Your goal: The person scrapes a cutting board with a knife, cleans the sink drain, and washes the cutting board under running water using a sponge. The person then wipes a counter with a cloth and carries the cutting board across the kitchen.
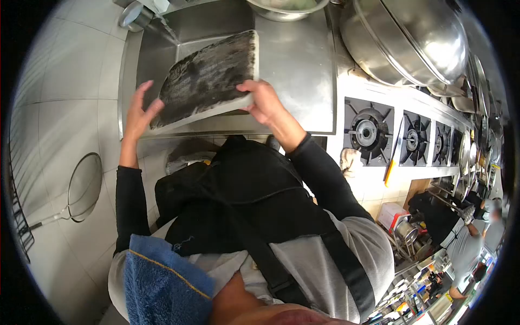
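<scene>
A thick board (208,76) with pale edges and a black-smeared face is held tilted over the metal sink (216,20). My right hand (264,104) grips its right side, thumb on the dark face and fingers underneath. My left hand (140,115) is at the board's left side, fingers spread and thumb close to the edge; whether the thumb touches it I cannot tell. Behind the board, a stream of water (169,31) runs down into the basin.
A metal bowl (287,12) stands at the sink's far side, near large steel pans (406,40). Gas burners (368,132) line the right, with an orange-handled tool (389,172) between them. A strainer (85,187) hangs on the left wall. Another person (463,246) is at far right.
</scene>
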Motion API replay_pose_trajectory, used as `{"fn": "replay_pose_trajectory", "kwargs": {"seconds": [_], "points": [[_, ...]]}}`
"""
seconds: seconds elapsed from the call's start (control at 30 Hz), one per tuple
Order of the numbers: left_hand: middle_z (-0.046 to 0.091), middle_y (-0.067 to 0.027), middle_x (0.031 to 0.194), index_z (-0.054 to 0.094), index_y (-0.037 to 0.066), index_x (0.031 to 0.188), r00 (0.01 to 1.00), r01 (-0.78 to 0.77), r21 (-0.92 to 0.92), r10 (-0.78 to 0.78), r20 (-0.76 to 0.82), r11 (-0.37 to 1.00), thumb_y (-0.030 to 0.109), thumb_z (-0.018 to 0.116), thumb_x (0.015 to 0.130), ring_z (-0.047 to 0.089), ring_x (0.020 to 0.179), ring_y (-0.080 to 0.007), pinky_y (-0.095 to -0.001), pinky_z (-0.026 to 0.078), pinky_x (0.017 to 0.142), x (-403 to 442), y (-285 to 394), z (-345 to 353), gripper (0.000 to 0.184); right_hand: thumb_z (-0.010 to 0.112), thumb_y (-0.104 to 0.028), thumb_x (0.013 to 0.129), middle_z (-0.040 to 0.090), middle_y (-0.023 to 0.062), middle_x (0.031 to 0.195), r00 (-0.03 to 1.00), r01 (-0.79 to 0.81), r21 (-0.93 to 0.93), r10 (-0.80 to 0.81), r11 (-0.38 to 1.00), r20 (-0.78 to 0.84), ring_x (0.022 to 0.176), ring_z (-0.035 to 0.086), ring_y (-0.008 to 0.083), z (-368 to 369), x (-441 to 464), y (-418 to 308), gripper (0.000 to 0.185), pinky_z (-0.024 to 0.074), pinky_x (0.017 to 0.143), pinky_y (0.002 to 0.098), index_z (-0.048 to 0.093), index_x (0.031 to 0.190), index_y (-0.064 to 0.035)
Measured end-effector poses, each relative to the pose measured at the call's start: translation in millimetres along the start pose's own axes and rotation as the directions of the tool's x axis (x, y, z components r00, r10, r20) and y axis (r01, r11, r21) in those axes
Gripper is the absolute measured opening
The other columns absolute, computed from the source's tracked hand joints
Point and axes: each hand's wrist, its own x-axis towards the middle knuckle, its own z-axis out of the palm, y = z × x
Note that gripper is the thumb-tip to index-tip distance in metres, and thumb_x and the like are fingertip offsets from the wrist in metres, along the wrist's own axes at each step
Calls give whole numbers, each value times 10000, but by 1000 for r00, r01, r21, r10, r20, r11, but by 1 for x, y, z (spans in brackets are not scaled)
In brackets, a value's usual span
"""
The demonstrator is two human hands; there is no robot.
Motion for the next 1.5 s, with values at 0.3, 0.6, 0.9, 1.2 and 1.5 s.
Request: {"fn": "replay_pose_trajectory", "kwargs": {"seconds": [0.3, 0.6, 0.9, 1.2, 1.5], "points": [[600, -160, 1322, 486, 138, 1431, 864, -253, 288, 82, 498, 923, 48, 659, 770, 573, 1201, -366, -477, 479, 988, 96, -109, 76, 689, 523, -96, 925, 534, 225, 1126, 970, -237, 345, 241, 908, 33, 989, 622, 368, 74, 159, 60, 300, 588, 875, 510, 444, 1159, 74], [599, -176, 1301, 591, 41, 1308, 760, -293, 203, 99, 643, 934, 308, 765, 810, 559, 1210, -347, -453, 447, 1009, 344, -211, 142, 591, 525, -396, 1017, 489, 326, 1364, 1000, -20, 129, 21, 991, -6, 1205, 577, 377, 31, 146, -19, 746, 501, 1040, 417, 199, 1502, 69], [502, -196, 1446, 486, 68, 1427, 868, -22, 86, -23, 497, 996, 537, 678, 872, 484, 1327, -363, -451, 398, 1081, 391, -342, 269, 752, 603, -349, 982, 573, 265, 1275, 808, -11, -254, -141, 967, -573, 1098, 630, 330, -26, -33, 25, 647, 539, 905, 379, 383, 1416, 78], [458, -234, 1448, 433, 25, 1421, 869, -61, 125, -9, 495, 990, 391, 642, 935, 414, 1353, -389, -478, 366, 1108, 307, -423, 357, 643, 596, -231, 1010, 674, 116, 1054, 453, 40, -206, -202, 978, -868, 901, 653, 179, -100, -140, 71, 365, 545, 807, 305, 583, 1242, 50], [500, -196, 1423, 663, 40, 1214, 798, -178, 319, -53, 600, 931, 315, 632, 919, 400, 1362, -357, -440, 314, 1143, 237, -346, 261, 405, 594, -160, 885, 646, 159, 1215, 307, -687, -691, -770, 228, -559, 1115, 602, 346, -301, -192, 103, 372, 520, 888, 435, 640, 1247, -94]]}}
